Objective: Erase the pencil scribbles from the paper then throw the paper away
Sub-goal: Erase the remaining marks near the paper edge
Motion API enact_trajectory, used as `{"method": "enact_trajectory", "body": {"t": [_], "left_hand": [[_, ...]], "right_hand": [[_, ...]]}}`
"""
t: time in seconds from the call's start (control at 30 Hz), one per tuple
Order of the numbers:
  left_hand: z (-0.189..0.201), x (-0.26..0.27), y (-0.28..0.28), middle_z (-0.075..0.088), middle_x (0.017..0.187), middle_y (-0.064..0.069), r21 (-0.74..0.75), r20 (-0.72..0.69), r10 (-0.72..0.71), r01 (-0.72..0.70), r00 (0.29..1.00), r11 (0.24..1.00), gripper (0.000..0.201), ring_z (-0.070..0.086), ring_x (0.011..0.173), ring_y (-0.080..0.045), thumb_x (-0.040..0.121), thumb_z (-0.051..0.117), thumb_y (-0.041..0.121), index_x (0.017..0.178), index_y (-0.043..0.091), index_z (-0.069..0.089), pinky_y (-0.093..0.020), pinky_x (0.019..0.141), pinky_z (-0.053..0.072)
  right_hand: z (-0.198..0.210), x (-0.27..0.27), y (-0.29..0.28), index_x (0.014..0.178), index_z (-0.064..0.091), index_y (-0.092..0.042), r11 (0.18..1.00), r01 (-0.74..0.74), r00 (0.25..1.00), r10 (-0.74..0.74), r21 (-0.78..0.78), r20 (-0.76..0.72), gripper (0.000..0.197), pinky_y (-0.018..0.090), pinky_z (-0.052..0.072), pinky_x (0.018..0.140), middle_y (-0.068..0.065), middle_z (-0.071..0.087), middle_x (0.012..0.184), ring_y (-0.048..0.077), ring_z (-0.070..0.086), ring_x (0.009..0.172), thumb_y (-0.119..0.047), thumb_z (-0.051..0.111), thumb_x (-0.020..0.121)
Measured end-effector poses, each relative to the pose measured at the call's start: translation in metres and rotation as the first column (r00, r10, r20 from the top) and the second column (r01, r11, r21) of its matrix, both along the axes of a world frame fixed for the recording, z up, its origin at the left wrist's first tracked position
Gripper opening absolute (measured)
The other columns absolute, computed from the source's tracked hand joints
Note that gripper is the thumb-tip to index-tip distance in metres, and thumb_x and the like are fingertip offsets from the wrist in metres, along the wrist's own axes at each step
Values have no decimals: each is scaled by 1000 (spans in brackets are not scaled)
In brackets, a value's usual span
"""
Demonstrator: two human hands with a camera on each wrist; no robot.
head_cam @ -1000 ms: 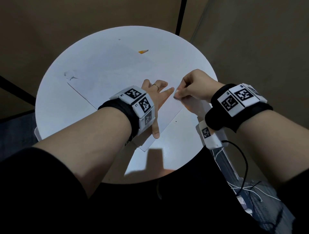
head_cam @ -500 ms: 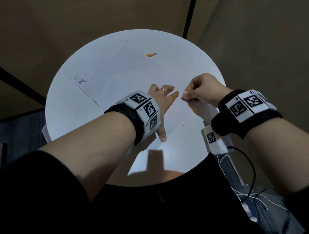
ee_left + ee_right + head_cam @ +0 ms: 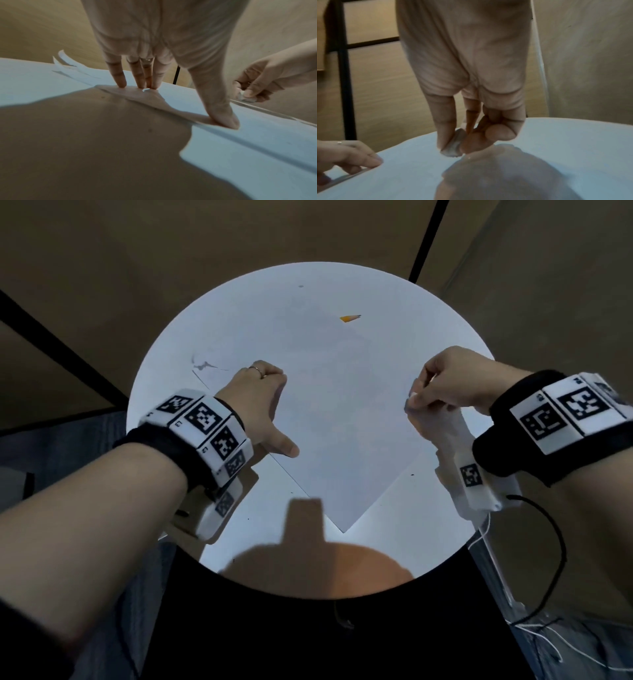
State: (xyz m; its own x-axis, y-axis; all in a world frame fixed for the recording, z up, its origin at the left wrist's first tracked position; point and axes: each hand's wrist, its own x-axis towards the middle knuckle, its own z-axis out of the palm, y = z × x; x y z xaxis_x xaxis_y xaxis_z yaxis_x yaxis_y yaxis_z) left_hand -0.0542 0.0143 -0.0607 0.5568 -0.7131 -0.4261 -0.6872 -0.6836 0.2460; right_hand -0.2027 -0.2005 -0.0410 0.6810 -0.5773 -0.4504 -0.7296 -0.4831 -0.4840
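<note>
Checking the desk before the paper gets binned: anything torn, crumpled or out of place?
The paper's far-left corner looks torn or crumpled, curling up off the table. A short pencil stub lies at the far edge.

Both hands on the sheet, eraser in the right.

Left hand (image 3: 258, 402) sits on the left edge of the white paper (image 3: 342, 440), fingers bent, thumb stretched toward the wearer along the edge. Right hand (image 3: 452, 386) pinches a small white eraser (image 3: 413, 397) at the sheet's right edge, across the paper from the left hand. Round white table (image 3: 239, 313) underneath. Pencil stub (image 3: 350, 318) lies beyond both hands; crumpled corner (image 3: 202, 364) just outboard of the left knuckles.
</note>
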Motion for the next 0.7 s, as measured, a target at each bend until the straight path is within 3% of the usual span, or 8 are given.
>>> {"method": "enact_trajectory", "body": {"t": [0.13, 0.23, 0.3, 0.43, 0.57, 0.63, 0.7], "left_hand": [[-1, 0, -5, 25, 145, 1, -51, -17, 45, -46, 999, 998, 103, 23, 135, -19, 61, 82, 47, 144, 16, 30, -39, 108, 33], [-2, 0, -6, 23, 144, 2, -32, -9, 50, -51, 999, 998, 101, 23, 133, -21, 63, 80, 51, 145, 23, 28, -42, 104, 36], [-3, -1, -7, 21, 144, 2, -1, 22, 30, -30, 999, 1000, 103, 23, 133, -22, 62, 77, 57, 146, 28, 24, -41, 102, 34], [-4, -5, -12, 17, 146, 2, 79, 114, -44, 35, 992, 996, 110, 22, 132, -23, 59, 68, 72, 147, 29, 17, -42, 97, 35], [-2, -10, -20, 12, 152, 10, 121, 146, -83, 65, 986, 991, 114, 22, 131, -23, 56, 64, 78, 145, 23, 19, -38, 83, 36], [1, -12, -24, 9, 154, 11, 148, 150, -92, 70, 984, 987, 115, 20, 132, -24, 57, 65, 77, 146, 21, 19, -36, 77, 31], [3, -13, -26, 8, 155, 10, 167, 163, -99, 71, 982, 983, 115, 18, 134, -25, 59, 65, 76, 147, 19, 17, -34, 76, 28]], "right_hand": [[0, 40, 23, 90, 64, 9, 990, -117, 990, 122, -80, 65, 22, 30, 45, 65, 16, 62, 79, 23, 56, 73, -10, 69, 79], [-4, 67, 41, 96, 67, 5, 949, -262, 963, 270, -176, 24, 25, 29, 46, 75, 16, 67, 95, 21, 57, 85, -14, 69, 81], [-6, 80, 42, 95, 68, 3, 945, -263, 960, 276, -193, 46, 22, 29, 49, 78, 13, 68, 95, 22, 61, 91, -14, 69, 81], [-7, 85, 43, 87, 68, 5, 961, -239, 966, 250, -136, 67, 17, 35, 54, 77, 13, 68, 83, 18, 61, 79, -9, 71, 77], [-6, 75, 51, 82, 68, -6, 928, -373, 927, 373, -11, 26, 9, 29, 52, 75, 5, 69, 81, 16, 63, 75, -12, 72, 77], [-5, 78, 47, 81, 68, -6, 937, -349, 937, 349, -26, 30, 10, 28, 52, 75, 5, 70, 81, 16, 64, 75, -13, 73, 77], [-3, 82, 41, 74, 65, -11, 958, -271, 958, 278, -91, 73, 9, 20, 50, 66, -1, 67, 75, 8, 60, 69, -13, 73, 78]]}}
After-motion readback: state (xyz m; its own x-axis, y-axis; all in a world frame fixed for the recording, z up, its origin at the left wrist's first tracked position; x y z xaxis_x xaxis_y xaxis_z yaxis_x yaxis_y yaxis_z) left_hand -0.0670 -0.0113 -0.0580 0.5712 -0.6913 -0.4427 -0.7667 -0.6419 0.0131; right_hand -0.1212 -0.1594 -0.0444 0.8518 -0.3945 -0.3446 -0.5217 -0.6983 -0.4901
